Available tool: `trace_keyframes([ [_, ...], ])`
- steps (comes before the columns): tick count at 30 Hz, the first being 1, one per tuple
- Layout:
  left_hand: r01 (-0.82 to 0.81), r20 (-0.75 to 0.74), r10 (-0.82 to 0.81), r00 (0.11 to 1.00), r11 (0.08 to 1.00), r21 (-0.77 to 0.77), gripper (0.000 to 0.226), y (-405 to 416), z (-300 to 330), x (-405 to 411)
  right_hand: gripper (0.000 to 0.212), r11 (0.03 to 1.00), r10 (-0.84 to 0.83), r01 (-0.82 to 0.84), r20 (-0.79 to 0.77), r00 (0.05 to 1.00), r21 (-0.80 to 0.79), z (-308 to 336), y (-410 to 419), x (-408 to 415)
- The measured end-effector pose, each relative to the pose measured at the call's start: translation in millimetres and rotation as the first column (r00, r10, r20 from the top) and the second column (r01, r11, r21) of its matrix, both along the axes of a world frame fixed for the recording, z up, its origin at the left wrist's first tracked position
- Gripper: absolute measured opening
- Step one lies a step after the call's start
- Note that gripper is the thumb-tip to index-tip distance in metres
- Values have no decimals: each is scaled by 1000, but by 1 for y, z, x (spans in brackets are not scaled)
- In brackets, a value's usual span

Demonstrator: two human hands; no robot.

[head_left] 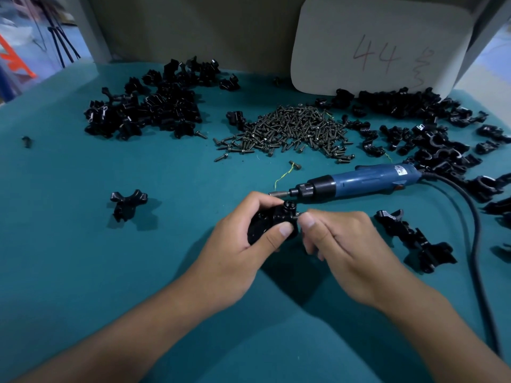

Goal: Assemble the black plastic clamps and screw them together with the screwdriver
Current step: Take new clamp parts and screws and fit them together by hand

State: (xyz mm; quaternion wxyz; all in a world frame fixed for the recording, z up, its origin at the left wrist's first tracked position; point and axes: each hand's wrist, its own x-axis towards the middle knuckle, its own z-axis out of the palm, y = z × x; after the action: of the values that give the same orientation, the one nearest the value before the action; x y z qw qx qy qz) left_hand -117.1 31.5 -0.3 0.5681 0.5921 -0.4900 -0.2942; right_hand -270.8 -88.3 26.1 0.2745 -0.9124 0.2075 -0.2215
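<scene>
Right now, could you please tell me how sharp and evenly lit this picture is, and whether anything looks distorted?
Head view: the hands, left and right, the clamp and the screwdriver are sharp; soft shadows lie under the arms; the top left corner is blurred; wide-angle bending curves the table and the white card; no strong glare.
</scene>
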Motion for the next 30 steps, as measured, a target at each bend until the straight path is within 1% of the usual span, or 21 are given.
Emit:
trace_keyframes([
  [1, 2, 11, -2, 1000, 1000, 1, 26, 0, 0, 0, 43, 1000, -1, 1, 11, 1000, 16, 0, -1, -1],
  [2, 4, 17, -5, 1000, 1000, 1, 24, 0, 1, -1, 34, 1000, 3, -4, 30, 1000, 28, 0, -3, -2],
  [3, 9, 20, -9, 1000, 1000, 2, 23, 0, 1, -1, 26, 1000, 10, -11, 48, 999, 22, 0, -4, -3],
  [4, 14, 21, -14, 1000, 1000, 6, 23, 1, 1, -1, 23, 1000, 23, -23, 59, 998, 5, 1, -4, -3],
  [5, 21, 25, -22, 999, 1000, 11, 23, 1, 1, -2, 25, 1000, 30, -29, 59, 998, -11, 0, -3, -2],
  [9, 25, 34, -25, 999, 999, 24, 23, 2, 0, -5, 55, 998, -58, 57, 53, 997, 25, -4, -3, 0],
  [10, 10, 9, -10, 1000, 1000, 24, 23, 1, 1, -5, 58, 996, -91, 89, 58, 994, 29, -4, -7, -2],
  [11, -5, -37, 6, 999, 1000, 22, 25, 1, 3, -3, 56, 991, -130, 129, 65, 989, 22, -4, -13, -4],
  [12, -23, -96, 25, 995, 1000, 21, 27, 0, 4, -1, 49, 985, -171, 171, 57, 984, 6, -3, -21, -7],
  [13, -48, -157, 50, 986, 999, 18, 30, -1, 5, 1, 39, 979, -204, 205, 15, 979, -22, -4, -27, -9],
  [14, -75, -214, 77, 974, 997, 17, 30, -2, 6, 3, 29, 975, -216, 213, -66, 974, -58, -5, -32, -9],
  [15, -98, -275, 98, 956, 995, 15, 29, -2, 6, 4, 26, 976, -209, 195, -162, 964, -98, -7, -34, -9],
  [16, -111, -341, 107, 934, 994, 8, 29, -3, 6, 5, 29, 977, -196, 168, -238, 951, -134, -10, -35, -9],
  [17, -112, -408, 101, 907, 994, -3, 29, -4, 6, 5, 34, 977, -189, 151, -281, 941, -152, -13, -35, -8],
  [19, -104, -516, 81, 853, 994, -16, 32, -4, 9, 5, 35, 976, -184, 140, -286, 940, -167, -16, -30, -4],
  [21, -94, -589, 66, 805, 995, -16, 32, -5, 11, 4, 29, 974, -191, 150, -264, 945, -167, -17, -27, -1],
  [24, -84, -646, 51, 762, 996, -20, 32, -5, 13, 4, 13, 974, -211, 187, -216, 953, -127, -17, -26, -1],
  [27, -81, -661, 40, 749, 996, -31, 33, -5, 14, 4, 22, 975, -219, 209, -189, 957, -74, -15, -27, -4],
  [30, -78, -666, 31, 745, 996, -42, 33, -6, 14, 5, 24, 977, -210, 201, -215, 954, -65, -11, -27, -7],
])
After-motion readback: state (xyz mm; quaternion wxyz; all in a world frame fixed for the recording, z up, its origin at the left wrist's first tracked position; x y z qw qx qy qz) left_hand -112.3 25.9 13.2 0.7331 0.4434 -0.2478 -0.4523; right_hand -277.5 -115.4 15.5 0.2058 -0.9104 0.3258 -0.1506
